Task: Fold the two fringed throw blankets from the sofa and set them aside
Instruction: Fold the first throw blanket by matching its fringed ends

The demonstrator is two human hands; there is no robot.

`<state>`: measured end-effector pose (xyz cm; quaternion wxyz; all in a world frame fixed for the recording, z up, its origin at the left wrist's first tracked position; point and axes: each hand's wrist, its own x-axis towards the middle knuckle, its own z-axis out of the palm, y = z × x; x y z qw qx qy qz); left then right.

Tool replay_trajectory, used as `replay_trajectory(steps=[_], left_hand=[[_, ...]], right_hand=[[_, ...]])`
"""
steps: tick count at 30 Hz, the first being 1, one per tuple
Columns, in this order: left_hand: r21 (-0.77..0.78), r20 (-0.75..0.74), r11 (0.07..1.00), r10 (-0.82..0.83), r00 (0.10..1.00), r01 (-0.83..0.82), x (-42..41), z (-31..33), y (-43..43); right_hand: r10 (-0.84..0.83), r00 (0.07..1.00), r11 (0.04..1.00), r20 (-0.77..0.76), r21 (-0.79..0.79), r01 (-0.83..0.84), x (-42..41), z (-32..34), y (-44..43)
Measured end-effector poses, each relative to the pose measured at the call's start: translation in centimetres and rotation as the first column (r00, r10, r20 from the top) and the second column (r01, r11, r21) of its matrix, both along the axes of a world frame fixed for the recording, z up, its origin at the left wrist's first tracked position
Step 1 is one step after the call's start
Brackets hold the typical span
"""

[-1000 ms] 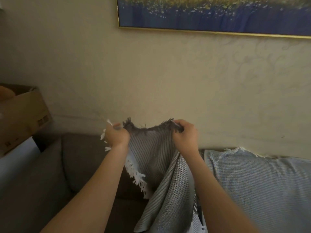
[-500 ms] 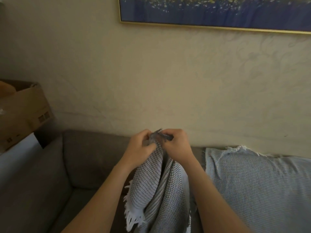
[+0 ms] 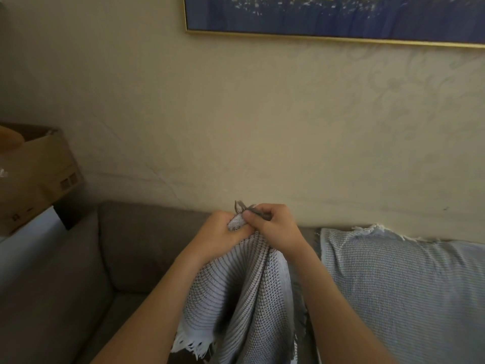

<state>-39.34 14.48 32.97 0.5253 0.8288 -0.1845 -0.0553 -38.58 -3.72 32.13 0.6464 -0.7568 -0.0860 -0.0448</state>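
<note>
The person faces the sofa (image 3: pixel 136 245) and holds the grey striped blanket (image 3: pixel 244 298) up in the air with both hands. The left hand (image 3: pixel 220 233) and the right hand (image 3: pixel 274 229) are pressed close together. Each one is curled tight round a top corner of the cloth. A little tuft of dark fringe (image 3: pixel 241 206) pokes out above the fingers. The rest of the blanket hangs down between the arms in a long fold, with white fringe (image 3: pixel 191 346) at the near bottom edge. The other one, the pale blue blanket (image 3: pixel 399 285), lies spread over the right side of the sofa and is not folded yet. A cardboard box (image 3: pixel 39 174) sits off to the left. I think the fold could go wrong from here. The two corners are bunched up, so one could slip out when a hand lets go to take a new hold, and the fold would fall open. The hanging sides do not look lined up, so the fold may come out crooked. The loose fringe could also catch and tangle.
</note>
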Motion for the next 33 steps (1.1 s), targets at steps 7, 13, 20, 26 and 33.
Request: replay_trajectory(steps=[7,13,20,26,33], left_hand=[[0.097,0.208,0.971,0.195,0.959,-0.218,1.8,1.4,-0.3],[0.124,0.438,0.874,0.376,0.817,-0.469,3.1,3.0,0.7],[0.027,0.516,0.793,0.511,0.688,-0.609,5.0,5.9,2.1],[-0.112,0.48,0.742,0.623,0.618,-0.661,5.6,7.1,2.3],[-0.154,0.475,0.739,0.637,0.607,-0.656,5.6,7.6,1.3]], right_hand=[[0.02,0.999,0.969,-0.048,0.246,-0.007,-0.1,-2.1,-0.6],[0.015,0.997,1.0,-0.073,-0.01,-0.015,-0.3,-4.3,-1.6],[-0.02,1.0,0.935,0.022,-0.354,0.027,-0.2,-7.2,-0.4],[-0.345,0.822,0.765,0.453,-0.371,0.526,-1.0,-6.4,1.3],[-0.134,0.952,0.759,0.275,-0.59,0.277,-0.6,-6.9,2.5]])
